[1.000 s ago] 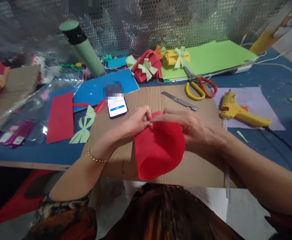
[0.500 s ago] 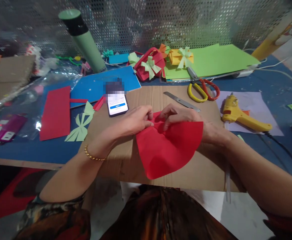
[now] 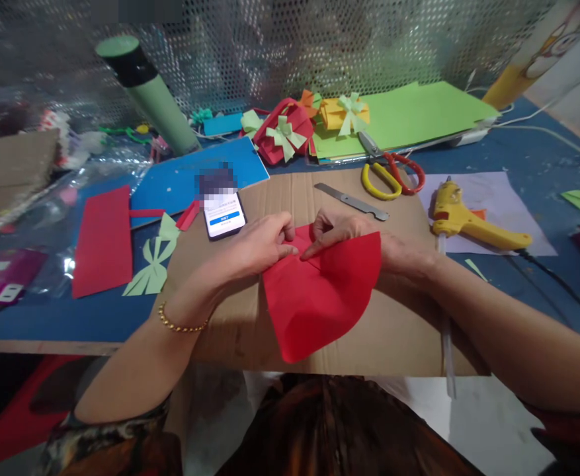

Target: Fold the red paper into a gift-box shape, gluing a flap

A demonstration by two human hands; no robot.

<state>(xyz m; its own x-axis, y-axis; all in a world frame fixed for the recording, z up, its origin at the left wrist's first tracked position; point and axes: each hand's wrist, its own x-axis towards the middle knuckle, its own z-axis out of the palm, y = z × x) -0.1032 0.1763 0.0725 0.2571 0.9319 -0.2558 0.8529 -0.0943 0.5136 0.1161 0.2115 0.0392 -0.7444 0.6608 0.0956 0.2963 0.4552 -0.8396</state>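
A red paper piece point(image 3: 319, 297) with a curved outer edge lies over the brown cardboard point(image 3: 230, 330), its near part bulging upward. My left hand point(image 3: 267, 241) pinches its upper left edge between thumb and fingers. Close beside it, my right hand point(image 3: 336, 231) has bent fingers closed on the paper near its upper middle, with one fingertip pressed down by my left thumb. Behind my hands rests a metal blade tool point(image 3: 352, 200). Scissors point(image 3: 381, 172) with one yellow and one red handle lie further back on the right.
A yellow glue gun point(image 3: 468, 218) lies on purple paper point(image 3: 518, 198) at right. A phone point(image 3: 224, 215) is left of centre. Red paper point(image 3: 104, 241) and a green bow cutout point(image 3: 153, 264) lie left. A bottle point(image 3: 151, 96), red paper bag point(image 3: 287, 132) and green sheets point(image 3: 418, 122) stand or lie behind.
My right fingers have moved left, closer to my left thumb, and the paper's right edge has shifted left with them. The whole view has shifted slightly.
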